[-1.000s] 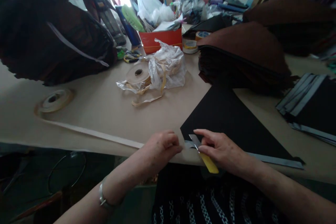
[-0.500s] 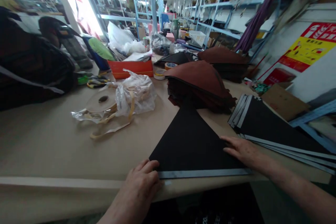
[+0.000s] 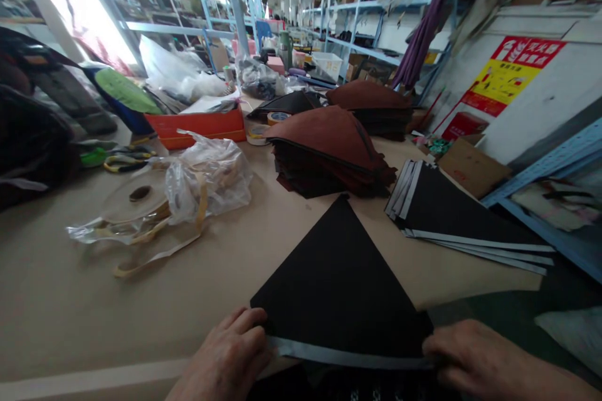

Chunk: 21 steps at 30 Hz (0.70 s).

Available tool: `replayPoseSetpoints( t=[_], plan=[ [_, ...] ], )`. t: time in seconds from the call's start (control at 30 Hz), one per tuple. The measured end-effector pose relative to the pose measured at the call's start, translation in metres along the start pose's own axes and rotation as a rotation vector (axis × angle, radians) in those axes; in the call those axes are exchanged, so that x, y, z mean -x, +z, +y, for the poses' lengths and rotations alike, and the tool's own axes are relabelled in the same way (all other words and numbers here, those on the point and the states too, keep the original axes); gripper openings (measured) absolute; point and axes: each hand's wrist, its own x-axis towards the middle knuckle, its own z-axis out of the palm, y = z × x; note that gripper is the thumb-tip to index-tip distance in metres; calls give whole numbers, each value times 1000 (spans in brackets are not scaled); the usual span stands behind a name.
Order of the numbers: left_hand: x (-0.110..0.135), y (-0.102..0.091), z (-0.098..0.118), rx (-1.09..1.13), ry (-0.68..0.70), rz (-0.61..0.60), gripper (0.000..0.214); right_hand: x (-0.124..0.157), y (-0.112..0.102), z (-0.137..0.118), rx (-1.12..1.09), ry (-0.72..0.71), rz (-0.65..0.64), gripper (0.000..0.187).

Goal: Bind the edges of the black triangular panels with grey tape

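Black sheet (image 3: 338,288), triangular and matte, lies flat on the table (image 3: 70,313) between the two hands, its base along the near table edge and its apex pointing straight away from the person. The left hand (image 3: 226,357) rests palm down with its fingers spread loosely over the left base corner; the right hand (image 3: 475,360) presses on the right base corner, though whether it pinches the material or only lies on it I cannot tell. Neither hand is closed around anything that shows.

Between the hands runs a grey strip (image 3: 348,357) along the sheet's base, its long axis left to right, from one hand to the other (it looks like tape or a folded edge). To do this well, I judge that both hands should press evenly and keep the strip parallel to the base, smoothing from one corner toward the other so no wrinkle or bubble gets trapped, and keeping the sheet from sliding off the edge.

Beyond the right hand sits a stack (image 3: 451,213) of like black triangles, already grey-edged, fanned slightly. Ahead of the apex is a pile (image 3: 329,144) of brown triangular pieces. Ahead of the left hand lie a tape roll (image 3: 134,200) and a crumpled clear bag (image 3: 207,178), with a red box (image 3: 197,125) and scissors (image 3: 125,160) farther off.
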Motion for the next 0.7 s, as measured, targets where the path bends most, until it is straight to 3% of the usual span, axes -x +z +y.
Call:
replayPoseSetpoints(
  t=[0.07, 0.17, 0.27, 0.33, 0.43, 0.53, 0.7],
  plan=[
    [-3, -2, 2, 3, 9, 3, 26, -17, -16, 3, -57, -25, -39, 28],
    [-8, -7, 10, 9, -13, 11, 28, -60, -31, 15, -85, -35, 44, 36],
    [-9, -11, 19, 20, -45, 0, 31, -100, -27, 27, -59, -14, 95, 42],
    [-7, -13, 24, 45, -58, 1, 33, -112, -18, 30, -15, 27, 75, 44],
    [-2, -14, 29, 141, -141, 21, 33, -103, -3, 31, 35, 81, 45, 44],
    [-2, -14, 39, 324, -251, 43, 32, -74, 8, 32, 45, 105, 17, 41],
    [-19, -10, 64, 613, -317, 65, 29, -46, 3, 22, -142, 120, 30, 31]
  ],
)
